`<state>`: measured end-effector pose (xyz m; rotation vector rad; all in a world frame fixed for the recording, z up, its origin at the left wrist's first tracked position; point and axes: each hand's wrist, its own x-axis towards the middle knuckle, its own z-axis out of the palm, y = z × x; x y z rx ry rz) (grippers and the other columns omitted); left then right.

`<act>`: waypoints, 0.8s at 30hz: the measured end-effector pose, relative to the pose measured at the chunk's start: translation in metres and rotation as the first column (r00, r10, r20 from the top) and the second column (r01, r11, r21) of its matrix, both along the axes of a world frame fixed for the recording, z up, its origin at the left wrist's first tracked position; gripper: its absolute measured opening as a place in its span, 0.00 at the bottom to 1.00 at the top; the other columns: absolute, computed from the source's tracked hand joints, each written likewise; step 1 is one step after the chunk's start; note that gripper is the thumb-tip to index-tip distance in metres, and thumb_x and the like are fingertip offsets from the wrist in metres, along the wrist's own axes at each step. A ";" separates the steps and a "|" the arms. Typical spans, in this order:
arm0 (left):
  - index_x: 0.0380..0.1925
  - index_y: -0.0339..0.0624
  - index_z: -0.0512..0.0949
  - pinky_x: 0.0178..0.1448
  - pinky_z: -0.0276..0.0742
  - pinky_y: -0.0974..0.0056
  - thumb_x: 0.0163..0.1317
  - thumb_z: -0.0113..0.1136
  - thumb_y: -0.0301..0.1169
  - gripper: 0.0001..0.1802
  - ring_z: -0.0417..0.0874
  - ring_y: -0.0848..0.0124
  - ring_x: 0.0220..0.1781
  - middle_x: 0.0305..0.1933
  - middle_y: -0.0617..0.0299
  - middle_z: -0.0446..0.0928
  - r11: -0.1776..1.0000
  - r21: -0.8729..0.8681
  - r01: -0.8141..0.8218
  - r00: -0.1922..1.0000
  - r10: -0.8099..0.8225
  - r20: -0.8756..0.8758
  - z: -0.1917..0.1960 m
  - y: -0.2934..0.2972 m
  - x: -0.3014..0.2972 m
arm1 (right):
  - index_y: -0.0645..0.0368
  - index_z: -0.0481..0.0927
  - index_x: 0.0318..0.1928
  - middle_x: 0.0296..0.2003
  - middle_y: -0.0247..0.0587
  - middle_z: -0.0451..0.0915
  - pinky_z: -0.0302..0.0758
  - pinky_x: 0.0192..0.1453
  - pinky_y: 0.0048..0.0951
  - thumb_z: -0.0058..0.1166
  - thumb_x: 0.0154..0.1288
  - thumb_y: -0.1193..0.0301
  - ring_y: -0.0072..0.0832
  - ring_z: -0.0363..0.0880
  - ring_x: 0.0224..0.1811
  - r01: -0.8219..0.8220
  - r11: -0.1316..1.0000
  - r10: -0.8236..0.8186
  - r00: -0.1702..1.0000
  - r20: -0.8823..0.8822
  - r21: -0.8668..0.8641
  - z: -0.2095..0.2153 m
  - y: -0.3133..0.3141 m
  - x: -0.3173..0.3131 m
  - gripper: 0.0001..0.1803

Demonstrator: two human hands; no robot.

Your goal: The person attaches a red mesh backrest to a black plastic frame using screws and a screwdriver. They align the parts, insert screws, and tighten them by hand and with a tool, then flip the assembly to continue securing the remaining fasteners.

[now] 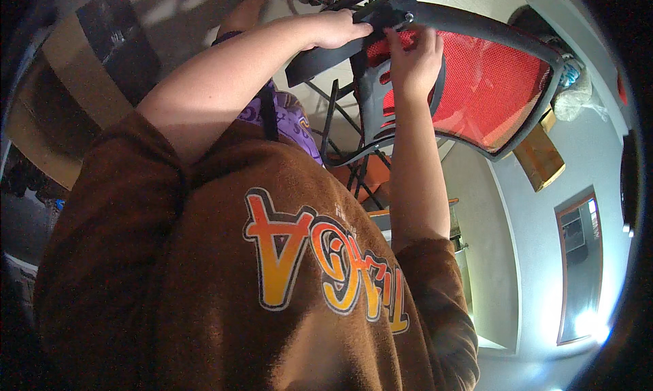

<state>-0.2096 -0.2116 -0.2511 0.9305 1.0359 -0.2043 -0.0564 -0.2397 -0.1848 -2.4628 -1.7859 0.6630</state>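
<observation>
An office chair with a red mesh back (486,85) in a black frame lies tilted at the top of the head view. My left hand (333,30) grips the edge of a black part of the chair, its thumb stretched along that part. My right hand (416,64) is beside it, over the near end of the red mesh. Its fingers are bent toward the black bracket, and whatever lies between the fingertips is hidden. Just above the right fingers, a shiny bolt head (409,17) sits in the black bracket (391,8).
Thin black metal legs (332,112) stand below the chair, by an orange object (371,173). A cardboard box (539,156) and a clear plastic bag (575,102) lie by the wall at right. A framed panel (578,268) is on that wall. Brown boards (54,112) are at left.
</observation>
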 end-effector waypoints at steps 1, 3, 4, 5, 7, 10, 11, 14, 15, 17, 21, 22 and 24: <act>0.56 0.31 0.63 0.50 0.69 0.63 0.63 0.46 0.55 0.36 0.75 0.65 0.46 0.46 0.51 0.75 1.000 -0.004 0.019 1.000 -0.019 0.001 0.002 0.001 0.000 | 0.51 0.78 0.40 0.41 0.46 0.73 0.75 0.41 0.41 0.65 0.47 0.62 0.46 0.77 0.40 -0.008 0.991 0.017 0.998 -0.064 0.134 -0.012 0.004 0.002 0.18; 0.55 0.32 0.64 0.50 0.69 0.62 0.63 0.47 0.54 0.35 0.75 0.65 0.45 0.45 0.52 0.75 1.000 0.021 -0.019 0.999 0.018 0.036 -0.002 -0.003 0.000 | 0.50 0.79 0.40 0.42 0.45 0.73 0.75 0.43 0.41 0.65 0.48 0.61 0.46 0.76 0.43 -0.118 0.976 0.124 0.992 -0.022 0.183 -0.017 0.024 -0.003 0.18; 0.55 0.32 0.65 0.49 0.69 0.62 0.63 0.47 0.54 0.34 0.75 0.65 0.45 0.45 0.52 0.75 0.999 0.037 -0.037 0.998 0.035 0.056 -0.004 -0.005 0.000 | 0.49 0.80 0.41 0.43 0.45 0.74 0.74 0.43 0.41 0.64 0.48 0.61 0.47 0.75 0.44 -0.172 0.963 0.175 0.985 0.004 0.209 -0.020 0.032 -0.006 0.18; 0.55 0.32 0.65 0.50 0.69 0.62 0.63 0.47 0.53 0.34 0.75 0.65 0.45 0.45 0.51 0.75 0.999 0.024 -0.027 0.998 0.026 0.058 -0.005 -0.004 0.000 | 0.51 0.81 0.41 0.39 0.45 0.78 0.75 0.44 0.40 0.63 0.49 0.61 0.46 0.78 0.41 -0.240 0.947 0.235 0.971 0.051 0.211 -0.027 0.042 -0.004 0.17; 0.54 0.32 0.66 0.50 0.69 0.62 0.64 0.47 0.53 0.33 0.75 0.64 0.46 0.45 0.50 0.75 1.000 0.000 -0.006 0.998 0.006 0.063 -0.006 -0.003 -0.001 | 0.53 0.81 0.39 0.35 0.45 0.80 0.76 0.43 0.39 0.62 0.51 0.60 0.44 0.80 0.38 -0.080 0.994 0.082 0.996 -0.025 0.074 -0.027 0.054 0.004 0.16; 0.55 0.32 0.65 0.50 0.69 0.62 0.64 0.47 0.53 0.33 0.75 0.64 0.47 0.46 0.50 0.75 0.999 0.034 -0.024 0.999 0.023 0.028 0.003 -0.002 -0.002 | 0.56 0.82 0.38 0.30 0.44 0.83 0.76 0.42 0.32 0.59 0.55 0.57 0.38 0.82 0.35 0.032 0.999 -0.031 0.998 -0.045 0.018 -0.027 0.060 0.018 0.17; 0.55 0.34 0.66 0.52 0.69 0.59 0.63 0.47 0.53 0.33 0.76 0.61 0.49 0.48 0.47 0.74 0.998 0.040 -0.040 0.999 0.039 0.017 0.002 -0.004 -0.002 | 0.56 0.81 0.39 0.31 0.45 0.82 0.76 0.42 0.34 0.58 0.55 0.57 0.40 0.82 0.35 0.060 0.998 -0.059 0.995 -0.078 0.015 -0.025 0.058 0.018 0.17; 0.57 0.39 0.67 0.56 0.68 0.55 0.63 0.47 0.53 0.32 0.76 0.53 0.52 0.51 0.41 0.74 0.996 0.036 -0.078 0.997 0.078 0.007 0.001 -0.007 -0.002 | 0.56 0.81 0.39 0.32 0.47 0.82 0.76 0.43 0.37 0.55 0.58 0.58 0.42 0.82 0.36 0.059 0.998 -0.059 0.998 -0.033 0.012 -0.018 0.052 0.025 0.16; 0.57 0.38 0.67 0.56 0.68 0.54 0.63 0.47 0.53 0.33 0.76 0.53 0.53 0.51 0.40 0.73 0.996 0.021 -0.085 0.996 0.084 0.018 0.007 -0.006 -0.003 | 0.57 0.81 0.38 0.32 0.46 0.82 0.76 0.43 0.37 0.54 0.59 0.59 0.42 0.81 0.36 0.070 0.997 -0.070 0.997 0.019 0.016 -0.018 0.048 0.029 0.15; 0.57 0.36 0.67 0.56 0.68 0.54 0.63 0.46 0.54 0.34 0.76 0.52 0.53 0.51 0.40 0.73 0.997 0.002 -0.083 0.996 0.083 0.028 0.012 -0.002 -0.005 | 0.56 0.80 0.40 0.34 0.45 0.81 0.75 0.43 0.39 0.52 0.61 0.60 0.42 0.80 0.37 0.049 0.999 -0.048 0.996 0.081 -0.013 -0.016 0.039 0.040 0.14; 0.56 0.32 0.67 0.56 0.67 0.54 0.62 0.47 0.54 0.35 0.75 0.52 0.53 0.52 0.39 0.73 0.995 0.032 -0.093 0.996 0.093 -0.003 0.003 -0.008 -0.005 | 0.54 0.78 0.45 0.39 0.47 0.75 0.75 0.41 0.40 0.51 0.62 0.63 0.44 0.78 0.38 -0.017 0.999 0.016 0.999 0.047 0.033 -0.005 0.005 0.035 0.14; 0.55 0.32 0.67 0.56 0.67 0.54 0.62 0.47 0.54 0.35 0.75 0.52 0.53 0.51 0.38 0.73 0.993 0.052 -0.104 0.994 0.105 -0.016 -0.003 -0.011 -0.004 | 0.55 0.78 0.45 0.39 0.48 0.74 0.75 0.40 0.40 0.52 0.61 0.64 0.44 0.78 0.37 -0.026 0.999 0.024 0.999 0.044 0.045 -0.002 -0.003 0.032 0.13; 0.54 0.31 0.68 0.56 0.67 0.54 0.62 0.47 0.55 0.36 0.75 0.52 0.53 0.51 0.38 0.73 0.997 0.043 -0.071 0.997 0.071 -0.014 0.009 -0.004 -0.005 | 0.56 0.78 0.43 0.38 0.48 0.74 0.75 0.40 0.40 0.52 0.61 0.65 0.44 0.78 0.35 -0.028 0.997 0.025 0.999 0.042 0.072 -0.004 -0.023 0.031 0.12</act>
